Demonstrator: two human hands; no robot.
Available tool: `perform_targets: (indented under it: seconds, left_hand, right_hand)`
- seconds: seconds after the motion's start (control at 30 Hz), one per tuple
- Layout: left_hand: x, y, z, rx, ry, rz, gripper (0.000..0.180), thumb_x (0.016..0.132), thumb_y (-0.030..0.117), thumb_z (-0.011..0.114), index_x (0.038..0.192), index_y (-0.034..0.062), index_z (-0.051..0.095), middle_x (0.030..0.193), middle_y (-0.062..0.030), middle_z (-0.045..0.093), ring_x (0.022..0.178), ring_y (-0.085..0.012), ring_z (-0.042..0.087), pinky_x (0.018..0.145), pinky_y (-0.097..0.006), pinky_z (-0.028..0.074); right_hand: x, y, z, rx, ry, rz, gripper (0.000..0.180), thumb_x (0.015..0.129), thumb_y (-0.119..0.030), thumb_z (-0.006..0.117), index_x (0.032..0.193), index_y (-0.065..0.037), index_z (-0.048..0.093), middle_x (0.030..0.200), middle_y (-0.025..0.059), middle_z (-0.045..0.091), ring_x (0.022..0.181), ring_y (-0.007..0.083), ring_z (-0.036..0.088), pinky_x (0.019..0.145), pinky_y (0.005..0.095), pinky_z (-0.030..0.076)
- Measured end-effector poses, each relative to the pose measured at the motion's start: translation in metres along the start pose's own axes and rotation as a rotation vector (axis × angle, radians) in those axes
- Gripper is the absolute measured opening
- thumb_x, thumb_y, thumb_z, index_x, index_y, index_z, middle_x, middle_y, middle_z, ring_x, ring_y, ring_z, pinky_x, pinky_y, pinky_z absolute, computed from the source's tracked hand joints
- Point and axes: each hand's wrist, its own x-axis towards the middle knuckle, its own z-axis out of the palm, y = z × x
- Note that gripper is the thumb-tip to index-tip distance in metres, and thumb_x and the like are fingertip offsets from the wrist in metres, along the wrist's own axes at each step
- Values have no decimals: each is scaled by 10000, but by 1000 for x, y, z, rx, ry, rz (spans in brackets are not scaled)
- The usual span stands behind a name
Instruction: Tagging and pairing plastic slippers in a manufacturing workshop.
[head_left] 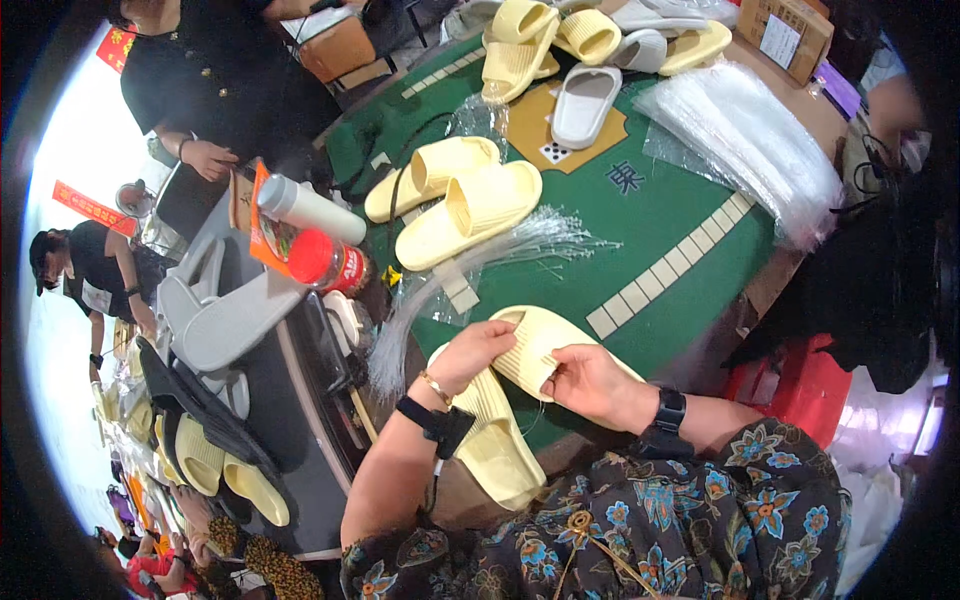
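Slippers [520, 380], pale yellow, sit stacked sole to sole at the near edge of the green table [660, 215], held close to the body where both hands can reach them. The left hand [470, 352] lies over the top one with fingers curled down on its strap, pressing the pair together. The right hand [590, 383] pinches the side of the sole between thumb and fingers. A bundle of clear plastic ties [470, 275] lies just beyond, within easy reach; another yellow pair [455, 195] waits farther back.

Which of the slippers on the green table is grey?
The grey slipper lying sole-down on the tan centre patch; every slipper around it is pale yellow.
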Motion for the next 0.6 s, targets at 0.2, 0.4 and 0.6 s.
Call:
perform_targets:
  seconds: [0.2,0.4,0.6]
  left_hand:
    - [2,-4,-7,-140,-25,-45,304,925,125,580,1185,-32,573,1026,-41,650,873,-103,607,817,-253,485]
    - [3,-8,-8,-175,-30,-36,289,925,96,573,1185,-30,570,1034,-45,652,878,-108,609,824,-249,487]
    - [-1,-4,-7,-216,-7,-18,288,928,101,575,1185,-29,575,1030,-35,653,901,-105,611,838,-252,489]
  right_hand:
    - [-5,-1,2,11,34,1,410,891,-42,490,1291,42,460,1248,155,573,1160,284,553,1053,435,416]
    - [-20,-5,5,-67,50,-25,367,919,-20,465,1281,44,456,1248,148,560,1179,285,535,1064,431,412]
    - [-23,-8,-6,-101,-31,-58,342,948,-46,470,1284,17,466,1247,127,555,1183,259,532,1058,426,420]
